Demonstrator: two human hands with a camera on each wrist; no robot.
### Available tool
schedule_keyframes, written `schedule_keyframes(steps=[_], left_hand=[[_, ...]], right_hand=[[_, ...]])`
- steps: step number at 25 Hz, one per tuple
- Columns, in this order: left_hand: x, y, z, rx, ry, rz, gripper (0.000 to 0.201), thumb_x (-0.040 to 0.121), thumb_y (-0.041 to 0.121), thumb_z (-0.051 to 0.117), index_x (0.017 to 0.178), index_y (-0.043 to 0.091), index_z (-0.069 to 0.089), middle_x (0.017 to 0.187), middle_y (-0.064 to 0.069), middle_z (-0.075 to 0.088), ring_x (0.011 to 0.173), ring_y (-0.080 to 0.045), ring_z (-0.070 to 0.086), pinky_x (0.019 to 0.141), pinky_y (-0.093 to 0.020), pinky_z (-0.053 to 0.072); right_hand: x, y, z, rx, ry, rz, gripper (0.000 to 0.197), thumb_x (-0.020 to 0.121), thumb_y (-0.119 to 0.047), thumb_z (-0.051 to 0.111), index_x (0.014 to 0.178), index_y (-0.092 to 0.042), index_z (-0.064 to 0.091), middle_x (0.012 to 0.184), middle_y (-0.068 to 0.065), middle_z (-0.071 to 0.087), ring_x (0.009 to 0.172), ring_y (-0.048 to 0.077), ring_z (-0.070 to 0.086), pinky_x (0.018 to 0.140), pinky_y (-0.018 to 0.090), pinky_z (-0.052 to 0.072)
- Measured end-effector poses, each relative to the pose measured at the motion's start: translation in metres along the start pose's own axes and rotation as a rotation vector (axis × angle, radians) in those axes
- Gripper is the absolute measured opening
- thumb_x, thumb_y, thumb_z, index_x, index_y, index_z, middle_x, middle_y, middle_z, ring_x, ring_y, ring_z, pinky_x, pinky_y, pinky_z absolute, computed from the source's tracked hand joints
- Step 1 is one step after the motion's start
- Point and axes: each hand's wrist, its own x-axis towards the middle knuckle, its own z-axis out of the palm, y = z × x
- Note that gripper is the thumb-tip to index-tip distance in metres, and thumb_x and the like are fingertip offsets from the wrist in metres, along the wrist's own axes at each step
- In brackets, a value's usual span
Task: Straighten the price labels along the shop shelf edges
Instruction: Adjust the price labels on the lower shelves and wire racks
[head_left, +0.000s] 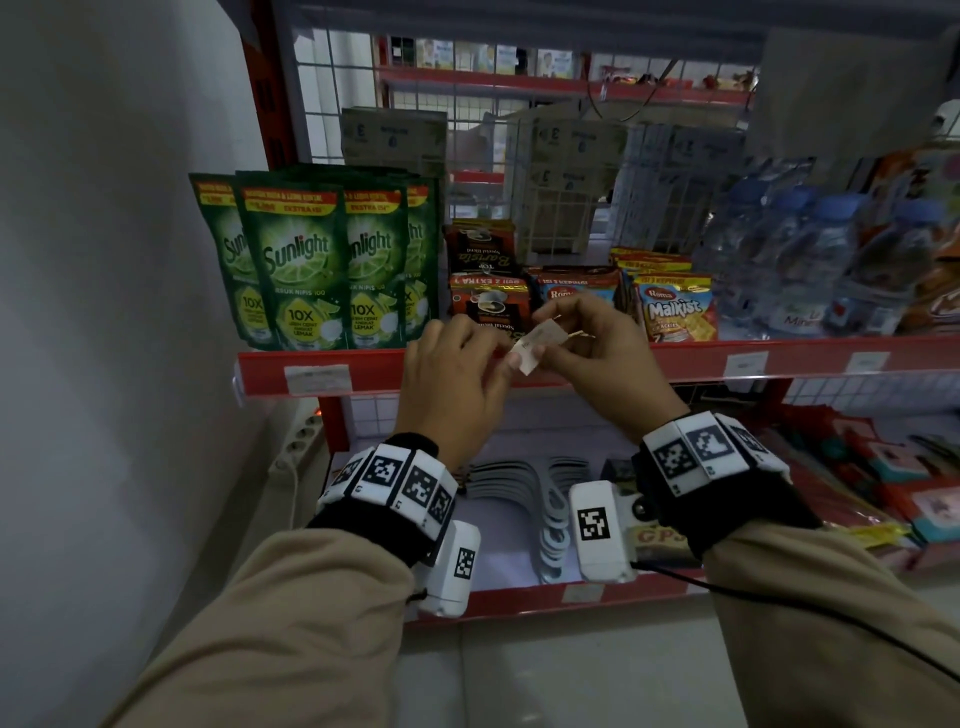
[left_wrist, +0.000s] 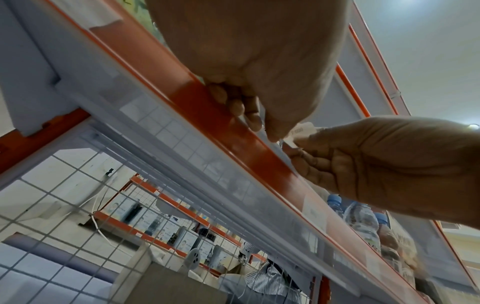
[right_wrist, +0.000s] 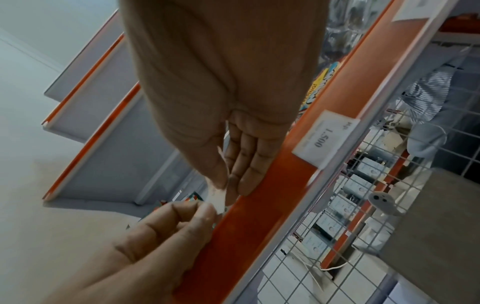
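A small white price label (head_left: 537, 345) is off the shelf, held tilted just in front of the red shelf edge (head_left: 363, 371). My left hand (head_left: 511, 359) pinches its lower left end and my right hand (head_left: 555, 339) pinches its upper right end. The left wrist view shows the price label (left_wrist: 302, 131) between my left hand (left_wrist: 265, 131) and my right hand (left_wrist: 298, 148). In the right wrist view my right hand (right_wrist: 228, 185) meets my left hand (right_wrist: 197, 209); the label there is blurred. Other labels (head_left: 318, 378) (head_left: 745, 364) (head_left: 868, 362) sit on the edge strip, one marked 1.500 (right_wrist: 324, 139).
On the shelf stand green Sunlight pouches (head_left: 311, 260), coffee sachets (head_left: 488, 306), Malkist crackers (head_left: 675, 312) and water bottles (head_left: 805, 260). A lower shelf (head_left: 519, 597) holds packets. A white wall (head_left: 104, 312) is at the left. A person in a striped shirt (left_wrist: 267, 277) stands behind the wire mesh.
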Motion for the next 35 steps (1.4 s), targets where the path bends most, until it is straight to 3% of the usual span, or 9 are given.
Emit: schedule_keyframes(steps=[3, 7, 10, 14, 19, 21, 23, 26, 35], left_hand=[[0.0, 0.0, -0.002, -0.012, -0.015, -0.014, 0.018, 0.094, 0.035, 0.054, 0.099, 0.02, 0.062, 0.093, 0.001, 0.053, 0.091, -0.02, 0.045, 0.075, -0.029, 0.025], [0.001, 0.001, -0.009, -0.013, -0.048, -0.033, 0.016, 0.093, 0.034, 0.054, 0.097, 0.019, 0.059, 0.094, 0.002, 0.054, 0.091, -0.02, 0.045, 0.077, -0.032, 0.032], [-0.001, 0.0, -0.013, -0.021, -0.099, -0.022, 0.016, 0.09, 0.033, 0.056, 0.097, 0.02, 0.056, 0.095, 0.003, 0.054, 0.092, -0.018, 0.045, 0.08, -0.034, 0.036], [-0.001, 0.0, -0.019, 0.022, -0.149, 0.025, 0.016, 0.087, 0.031, 0.059, 0.094, 0.018, 0.053, 0.092, 0.002, 0.051, 0.089, -0.019, 0.044, 0.079, -0.033, 0.038], [0.0, 0.002, -0.024, 0.006, -0.096, -0.034, 0.017, 0.085, 0.026, 0.059, 0.088, 0.017, 0.044, 0.083, 0.003, 0.047, 0.081, -0.019, 0.043, 0.07, -0.033, 0.037], [0.001, 0.003, -0.024, 0.042, -0.092, -0.058, 0.016, 0.085, 0.027, 0.058, 0.094, 0.017, 0.048, 0.085, 0.002, 0.05, 0.083, -0.02, 0.045, 0.071, -0.035, 0.038], [0.001, 0.003, -0.022, 0.102, -0.116, -0.045, 0.021, 0.087, 0.029, 0.056, 0.104, 0.016, 0.054, 0.091, -0.001, 0.054, 0.089, -0.022, 0.047, 0.077, -0.037, 0.04], [0.001, 0.0, -0.02, 0.128, -0.136, -0.017, 0.018, 0.092, 0.03, 0.055, 0.102, 0.017, 0.061, 0.094, -0.002, 0.053, 0.093, -0.023, 0.046, 0.08, -0.038, 0.039], [0.004, -0.002, -0.019, 0.212, -0.192, 0.045, 0.02, 0.094, 0.028, 0.051, 0.099, 0.014, 0.066, 0.095, -0.006, 0.049, 0.093, -0.026, 0.043, 0.076, -0.033, 0.03]], right_hand=[[0.001, 0.003, -0.005, -0.207, 0.036, -0.113, 0.012, 0.088, -0.013, 0.064, 0.099, -0.018, 0.062, 0.083, -0.001, 0.067, 0.07, 0.004, 0.063, 0.063, 0.024, 0.051], [0.006, 0.005, -0.018, -0.42, 0.005, -0.153, 0.012, 0.088, -0.013, 0.065, 0.095, -0.022, 0.069, 0.085, -0.007, 0.07, 0.078, 0.003, 0.064, 0.073, 0.027, 0.055], [0.008, 0.005, -0.022, -0.38, 0.045, -0.134, 0.011, 0.088, -0.012, 0.065, 0.092, -0.022, 0.069, 0.085, -0.006, 0.07, 0.08, 0.004, 0.065, 0.073, 0.027, 0.054], [0.011, 0.003, -0.011, -0.293, 0.107, -0.137, 0.012, 0.088, -0.014, 0.065, 0.087, -0.026, 0.065, 0.08, -0.011, 0.067, 0.077, 0.0, 0.064, 0.066, 0.015, 0.049], [0.012, 0.005, 0.006, -0.336, 0.068, -0.152, 0.011, 0.089, -0.013, 0.063, 0.086, -0.024, 0.064, 0.078, -0.013, 0.064, 0.076, -0.003, 0.06, 0.062, 0.005, 0.042], [0.011, 0.007, 0.008, -0.361, 0.039, -0.169, 0.01, 0.089, -0.012, 0.064, 0.086, -0.022, 0.065, 0.08, -0.007, 0.066, 0.075, 0.0, 0.059, 0.066, 0.01, 0.046], [0.01, 0.008, 0.008, -0.393, 0.022, -0.19, 0.007, 0.088, -0.011, 0.064, 0.088, -0.018, 0.068, 0.083, -0.003, 0.066, 0.078, 0.01, 0.06, 0.072, 0.026, 0.05], [0.01, 0.01, 0.007, -0.471, 0.008, -0.203, 0.007, 0.087, -0.013, 0.065, 0.091, -0.016, 0.069, 0.086, -0.002, 0.061, 0.086, 0.02, 0.056, 0.079, 0.037, 0.047], [0.009, 0.004, -0.007, -0.761, -0.183, -0.279, 0.009, 0.086, -0.024, 0.063, 0.091, -0.016, 0.066, 0.084, 0.001, 0.057, 0.084, 0.021, 0.053, 0.069, 0.031, 0.043]])
